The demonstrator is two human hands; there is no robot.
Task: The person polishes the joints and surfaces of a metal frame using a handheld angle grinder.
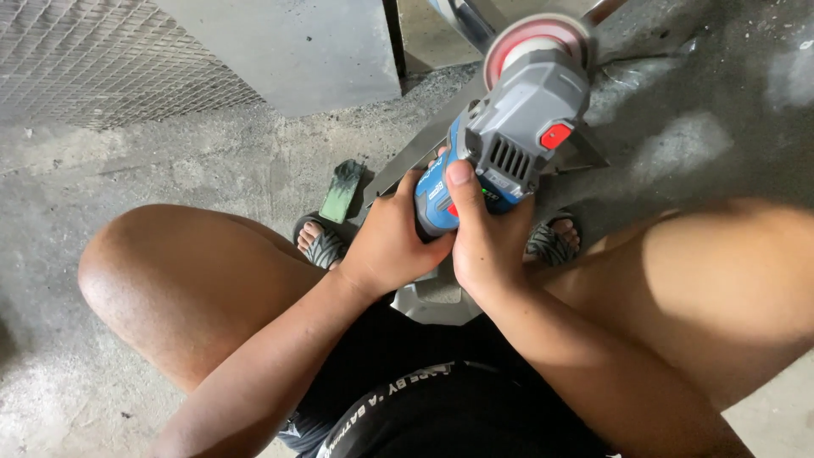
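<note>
Head view: no containers in sight. Blue-and-grey handheld angle grinder [509, 127] with red round flap disc [536, 42] gripped by both hands between knees. Left hand [390, 242] wrapped round blue grip from left, fingers closed on it. Right hand [487, 242] clasped on same grip from right, thumb up along body. Grey metal angle piece [407, 161] beyond hands, under grinder. Green flat scrap [342, 191] on concrete floor [170, 178], just left of left hand.
</note>
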